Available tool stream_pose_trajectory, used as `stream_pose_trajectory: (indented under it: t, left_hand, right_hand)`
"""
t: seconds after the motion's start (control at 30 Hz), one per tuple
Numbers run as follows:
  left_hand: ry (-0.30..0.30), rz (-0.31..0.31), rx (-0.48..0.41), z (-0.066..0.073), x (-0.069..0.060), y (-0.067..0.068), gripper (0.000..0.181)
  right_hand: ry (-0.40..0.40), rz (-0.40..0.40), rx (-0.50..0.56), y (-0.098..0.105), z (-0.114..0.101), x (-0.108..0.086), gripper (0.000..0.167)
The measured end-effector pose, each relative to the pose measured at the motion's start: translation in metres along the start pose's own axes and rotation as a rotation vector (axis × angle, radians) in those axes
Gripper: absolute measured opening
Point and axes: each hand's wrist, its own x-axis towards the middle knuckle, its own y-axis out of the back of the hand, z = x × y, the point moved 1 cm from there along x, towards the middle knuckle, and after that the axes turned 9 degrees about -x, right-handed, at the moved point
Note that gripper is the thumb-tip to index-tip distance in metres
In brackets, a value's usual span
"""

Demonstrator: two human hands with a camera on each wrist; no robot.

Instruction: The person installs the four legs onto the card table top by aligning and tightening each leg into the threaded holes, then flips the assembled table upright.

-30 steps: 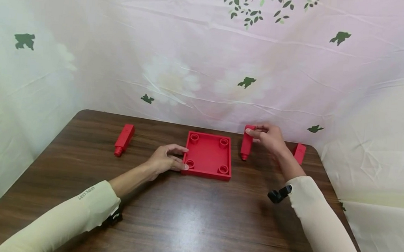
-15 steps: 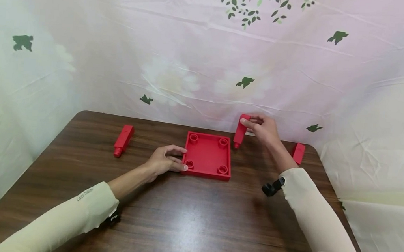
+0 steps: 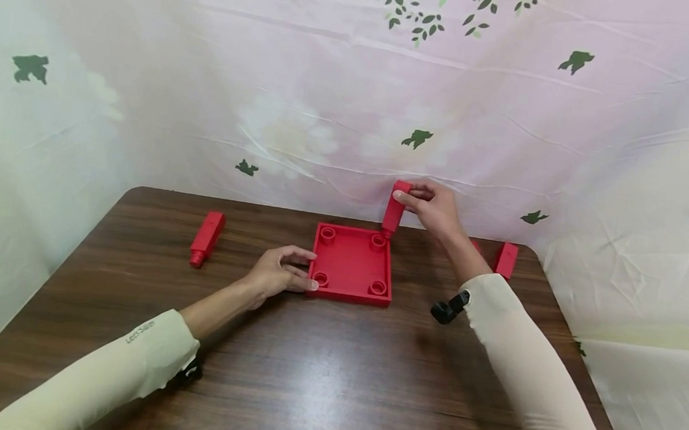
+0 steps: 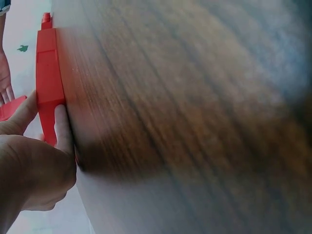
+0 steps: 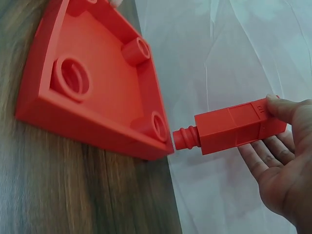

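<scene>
A square red tabletop (image 3: 353,263), with a raised rim and a round threaded socket in each corner, lies underside up on the table. My left hand (image 3: 279,270) grips its left side, the thumb at the near corner; the left wrist view shows the fingers (image 4: 62,129) against the red edge. My right hand (image 3: 436,212) pinches a square red table leg (image 5: 234,126) by its plain end, thumb on one face. The leg tilts, its threaded end (image 5: 185,138) pointing down, close to the far right socket (image 5: 157,126) and outside it.
One red leg (image 3: 207,238) lies on the left of the brown wooden table (image 3: 283,379). Another red leg (image 3: 506,260) lies at the right, and a red piece (image 3: 476,245) shows partly behind my right forearm. A printed cloth (image 3: 342,93) hangs behind the table.
My right hand has carried the leg left and away from me, from beside the tabletop to its far right corner. My left hand keeps its grip and the tabletop stays put.
</scene>
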Motion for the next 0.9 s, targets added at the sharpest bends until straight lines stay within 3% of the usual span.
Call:
stream_pose_trajectory:
  t: [0.9]
  left_hand:
    - [0.003,0.0,0.01,0.001,0.001,0.0,0.067]
  right_hand:
    - [0.068,-0.029,0.135,-0.061,-0.022,-0.007,0.043]
